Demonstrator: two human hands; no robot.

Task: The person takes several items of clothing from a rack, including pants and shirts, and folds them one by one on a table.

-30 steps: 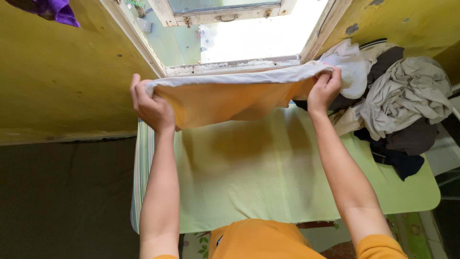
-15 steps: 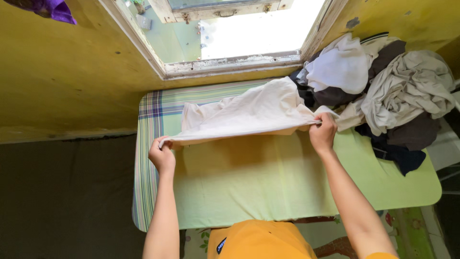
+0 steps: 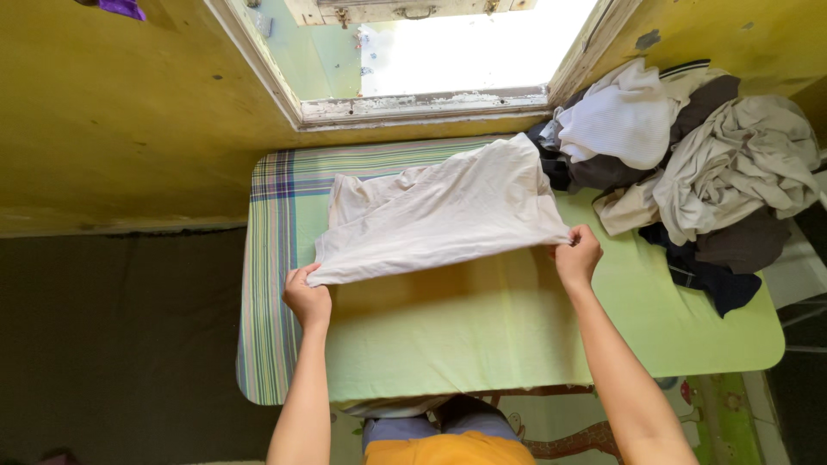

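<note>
1. Cream-white cloth is stretching between our two hands above the worktop, its near edge pulled into a taut line that is running from lower left to upper right.
2. We are pinching the left corner of that edge in our left hand, the fingers curled shut around the fabric, with the hand hovering over the worktop near its striped side.
3. We are gripping the opposite corner in our right hand, also closed on the fabric and sitting a little higher in the frame than the left.
4. Beyond the held edge, the rest of the garment is draping away from us and lying rumpled on the far part of the worktop, just below the window sill.
5. Covering the worktop is a pale green sheet, with a plaid band of green, purple and white running down its left side.
6. At the right end, a heap of laundry is piling up in white, beige, grey and dark blue pieces, its nearest folds lying just beside the right side of the cloth we are holding.
7. Yellow walls are framing the scene, and bright daylight is coming through the open window straight ahead of us.
8. Our orange top is showing at the bottom edge, close against the near side of the worktop.
</note>
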